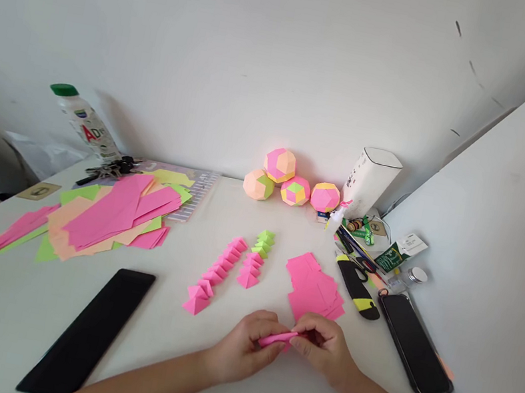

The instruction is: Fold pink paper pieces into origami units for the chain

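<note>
My left hand [249, 346] is closed on a folded piece of pink paper [275, 339], thumb below and fingers above. My right hand [324, 348] pinches the other end of that paper, the two hands almost touching. Part of the fold is hidden by my fingers. Just beyond my hands lies a loose pile of pink paper squares [312, 286]. To the left stands a slanting row of pink folded paper units [219, 270]. Beside it, a shorter row has green units [263, 243] at the back and pink ones [250, 270] in front.
Several paper balls [280, 165] sit by the wall, near a white container [369, 185]. A utility knife [358, 286], scissors [357, 262] and a phone [414, 344] lie right. Left are a black flat slab [89, 332], coloured paper sheets [112, 211] and a white bottle [87, 123].
</note>
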`<move>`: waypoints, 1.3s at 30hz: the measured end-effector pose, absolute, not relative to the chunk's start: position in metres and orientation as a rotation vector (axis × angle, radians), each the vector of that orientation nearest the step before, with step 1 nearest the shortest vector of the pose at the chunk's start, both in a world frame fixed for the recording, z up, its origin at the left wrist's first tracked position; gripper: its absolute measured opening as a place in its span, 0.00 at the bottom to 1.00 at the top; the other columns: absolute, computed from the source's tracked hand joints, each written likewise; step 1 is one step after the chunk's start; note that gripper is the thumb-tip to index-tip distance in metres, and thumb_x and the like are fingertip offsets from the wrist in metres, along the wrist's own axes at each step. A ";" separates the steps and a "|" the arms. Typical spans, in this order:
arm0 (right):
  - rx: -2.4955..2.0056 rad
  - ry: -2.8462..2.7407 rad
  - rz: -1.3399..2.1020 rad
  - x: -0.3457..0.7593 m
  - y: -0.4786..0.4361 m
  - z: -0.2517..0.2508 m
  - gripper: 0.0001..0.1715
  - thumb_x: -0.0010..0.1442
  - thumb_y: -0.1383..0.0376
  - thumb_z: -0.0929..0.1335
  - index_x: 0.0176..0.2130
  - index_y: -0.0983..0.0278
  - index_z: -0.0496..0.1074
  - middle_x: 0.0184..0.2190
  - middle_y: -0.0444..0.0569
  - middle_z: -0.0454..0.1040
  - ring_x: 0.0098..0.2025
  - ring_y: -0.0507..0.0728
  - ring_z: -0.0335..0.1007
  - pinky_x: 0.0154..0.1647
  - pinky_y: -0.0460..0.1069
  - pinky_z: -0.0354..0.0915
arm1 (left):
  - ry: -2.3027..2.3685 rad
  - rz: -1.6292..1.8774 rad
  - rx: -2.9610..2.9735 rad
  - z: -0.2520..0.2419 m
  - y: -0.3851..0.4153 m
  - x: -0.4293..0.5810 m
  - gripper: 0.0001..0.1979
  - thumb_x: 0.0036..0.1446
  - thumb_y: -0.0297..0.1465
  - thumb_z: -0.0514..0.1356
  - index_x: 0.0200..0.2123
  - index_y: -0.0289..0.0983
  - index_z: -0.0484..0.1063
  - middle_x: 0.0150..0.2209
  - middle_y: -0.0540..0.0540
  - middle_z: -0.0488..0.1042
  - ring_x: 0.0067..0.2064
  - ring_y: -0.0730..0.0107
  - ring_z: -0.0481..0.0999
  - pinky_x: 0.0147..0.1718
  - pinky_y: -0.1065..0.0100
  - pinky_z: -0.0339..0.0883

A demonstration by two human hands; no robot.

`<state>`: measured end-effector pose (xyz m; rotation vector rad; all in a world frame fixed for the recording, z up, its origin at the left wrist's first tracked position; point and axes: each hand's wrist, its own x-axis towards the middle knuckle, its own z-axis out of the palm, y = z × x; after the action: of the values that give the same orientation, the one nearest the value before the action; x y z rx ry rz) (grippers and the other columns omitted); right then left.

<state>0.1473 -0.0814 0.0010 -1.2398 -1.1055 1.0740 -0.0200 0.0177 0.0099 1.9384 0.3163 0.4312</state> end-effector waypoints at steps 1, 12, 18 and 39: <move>-1.238 -1.107 1.077 0.148 -0.081 0.001 0.03 0.54 0.65 0.71 0.30 0.63 0.74 0.23 0.42 0.67 0.25 0.50 0.58 0.25 0.46 0.57 | 0.315 0.429 1.945 0.010 0.018 -0.020 0.10 0.57 0.27 0.53 0.33 0.34 0.75 0.22 0.51 0.60 0.27 0.73 0.61 0.28 0.72 0.58; -1.290 -1.152 1.059 0.148 -0.082 0.004 0.07 0.54 0.62 0.71 0.29 0.63 0.75 0.23 0.44 0.68 0.25 0.51 0.59 0.24 0.47 0.57 | 0.316 0.428 1.955 0.010 0.018 -0.021 0.12 0.58 0.30 0.53 0.32 0.35 0.76 0.21 0.50 0.60 0.26 0.72 0.62 0.29 0.71 0.60; -1.298 -1.163 1.062 0.148 -0.082 0.006 0.08 0.55 0.61 0.71 0.27 0.63 0.76 0.22 0.43 0.67 0.24 0.51 0.58 0.23 0.46 0.56 | 0.312 0.429 1.964 0.012 0.019 -0.020 0.12 0.58 0.30 0.53 0.30 0.34 0.75 0.21 0.50 0.61 0.27 0.71 0.62 0.30 0.70 0.60; -1.412 -1.240 0.936 0.140 -0.088 0.001 0.09 0.58 0.60 0.68 0.37 0.63 0.71 0.28 0.48 0.73 0.29 0.54 0.68 0.28 0.47 0.65 | 0.438 0.360 1.466 0.011 0.016 -0.018 0.11 0.54 0.36 0.61 0.31 0.32 0.74 0.28 0.45 0.73 0.30 0.70 0.70 0.28 0.70 0.63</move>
<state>0.1398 -0.0879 0.0010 -1.4123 -1.2400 0.9362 -0.0185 0.0159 0.0106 1.4659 0.4376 0.3602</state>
